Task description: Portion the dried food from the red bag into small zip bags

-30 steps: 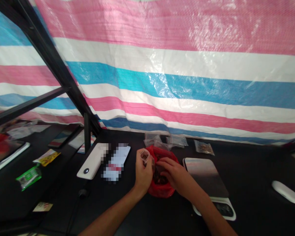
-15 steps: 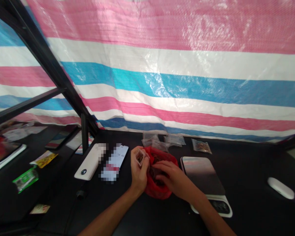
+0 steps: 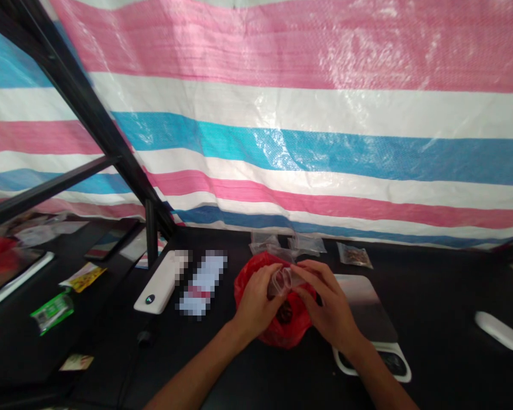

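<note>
A red plastic bag (image 3: 250, 285) with dark contents lies on the black table (image 3: 444, 296) in front of me. Over it, my left hand (image 3: 256, 299) and my right hand (image 3: 327, 304) both pinch a small clear plastic pouch (image 3: 283, 279) between their fingertips. The pouch sits between the two hands, just above the bag's opening. What is inside the pouch I cannot make out.
A flat scale (image 3: 370, 316) lies right of the bag. Several small clear pouches (image 3: 282, 244) and one filled pouch (image 3: 354, 255) sit behind it. A white power bank (image 3: 160, 282), a phone (image 3: 203, 283), packets (image 3: 53, 310) at left, a white mouse (image 3: 499, 331) at right, a striped tarp (image 3: 308, 114) behind.
My right hand has come out of the red bag and joined the left hand on the small clear pouch, which moved right to above the bag's middle.
</note>
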`<state>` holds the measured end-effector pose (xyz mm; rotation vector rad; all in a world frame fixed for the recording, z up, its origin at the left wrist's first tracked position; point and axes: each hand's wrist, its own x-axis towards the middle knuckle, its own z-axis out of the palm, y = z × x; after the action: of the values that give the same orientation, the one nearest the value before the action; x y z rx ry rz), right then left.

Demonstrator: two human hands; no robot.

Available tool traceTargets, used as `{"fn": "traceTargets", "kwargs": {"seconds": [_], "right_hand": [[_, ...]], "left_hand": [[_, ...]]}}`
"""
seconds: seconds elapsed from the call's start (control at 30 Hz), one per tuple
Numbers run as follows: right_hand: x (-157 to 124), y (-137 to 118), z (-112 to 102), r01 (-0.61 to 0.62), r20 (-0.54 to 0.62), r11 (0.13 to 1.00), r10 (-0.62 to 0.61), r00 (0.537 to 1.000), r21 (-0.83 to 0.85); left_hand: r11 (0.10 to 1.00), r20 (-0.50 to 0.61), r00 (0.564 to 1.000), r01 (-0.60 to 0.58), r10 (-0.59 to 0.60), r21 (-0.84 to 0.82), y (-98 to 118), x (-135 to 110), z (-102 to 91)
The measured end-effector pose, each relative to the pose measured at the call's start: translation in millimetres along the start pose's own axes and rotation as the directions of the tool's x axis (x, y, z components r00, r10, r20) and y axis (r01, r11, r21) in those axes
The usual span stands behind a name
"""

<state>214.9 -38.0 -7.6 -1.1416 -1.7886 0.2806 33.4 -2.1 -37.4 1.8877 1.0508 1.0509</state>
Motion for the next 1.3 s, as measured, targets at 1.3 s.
{"fn": "traceTargets", "kwargs": {"seconds": [1.3], "right_hand": [[-3,40,-90,-0.234,0.155,0.95,0.268,0.951,-0.207]], "left_hand": [[0.958,-0.291,0.95,-0.026,0.112,0.286,-3,12,-26.3]]}}
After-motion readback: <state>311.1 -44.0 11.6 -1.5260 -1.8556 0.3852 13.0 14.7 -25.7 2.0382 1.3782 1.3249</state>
